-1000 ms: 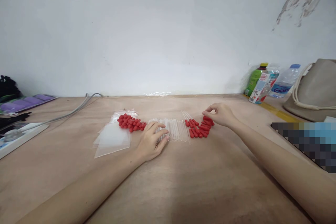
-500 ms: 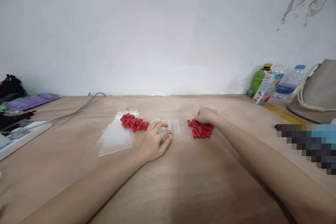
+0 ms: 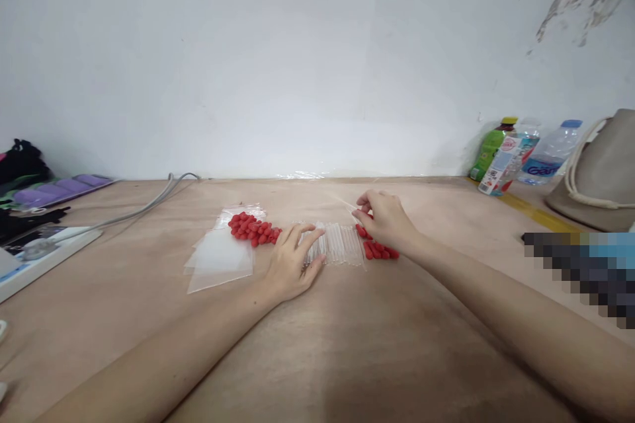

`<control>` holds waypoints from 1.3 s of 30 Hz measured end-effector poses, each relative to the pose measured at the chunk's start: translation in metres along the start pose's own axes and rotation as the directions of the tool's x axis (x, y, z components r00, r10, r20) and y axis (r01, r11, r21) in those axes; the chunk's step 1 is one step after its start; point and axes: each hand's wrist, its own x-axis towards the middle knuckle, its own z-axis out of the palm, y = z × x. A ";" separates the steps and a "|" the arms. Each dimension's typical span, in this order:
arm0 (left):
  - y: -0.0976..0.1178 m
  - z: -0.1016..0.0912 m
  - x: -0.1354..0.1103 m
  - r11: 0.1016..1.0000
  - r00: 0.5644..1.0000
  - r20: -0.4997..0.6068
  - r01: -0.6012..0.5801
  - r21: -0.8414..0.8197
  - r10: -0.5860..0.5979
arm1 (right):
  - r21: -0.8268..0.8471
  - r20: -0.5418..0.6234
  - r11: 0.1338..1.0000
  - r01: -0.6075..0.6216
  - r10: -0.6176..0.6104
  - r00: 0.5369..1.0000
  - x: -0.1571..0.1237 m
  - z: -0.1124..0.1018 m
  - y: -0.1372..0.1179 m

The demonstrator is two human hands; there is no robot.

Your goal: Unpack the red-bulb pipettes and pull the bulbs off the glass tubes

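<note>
My left hand lies on the table with fingers spread, over the left end of a row of thin clear plastic sticks. My right hand is raised a little at the right of the row, thumb and fingers pinched on a thin clear stick that points up and left. Beneath that hand is a group of small elongated red pieces, partly covered by it. Left of my left hand, a heap of rounded red pieces rests on flat clear plastic bags.
A white power strip with a grey cable and a purple packet are at the left. At the back right stand a green bottle, a water bottle and a beige bag. A wall closes the far edge.
My right hand has shifted slightly left and turned, and the stick in its fingers now slants further to the left. My left hand stays almost where it was.
</note>
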 end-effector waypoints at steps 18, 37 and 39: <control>0.009 0.011 -0.001 0.926 0.929 -0.049 -0.360 0.113 0.367 | -0.047 -0.318 0.825 0.563 -0.547 0.774 -0.072 0.025 -0.002; 0.005 0.017 0.007 0.923 0.928 0.005 -0.372 0.095 0.374 | -0.033 -0.265 0.814 0.580 -0.567 0.780 -0.062 0.031 -0.003; 0.005 0.016 0.006 0.917 0.921 0.019 -0.389 0.085 0.389 | -0.024 -0.259 0.778 0.627 -0.611 0.748 -0.061 0.030 -0.001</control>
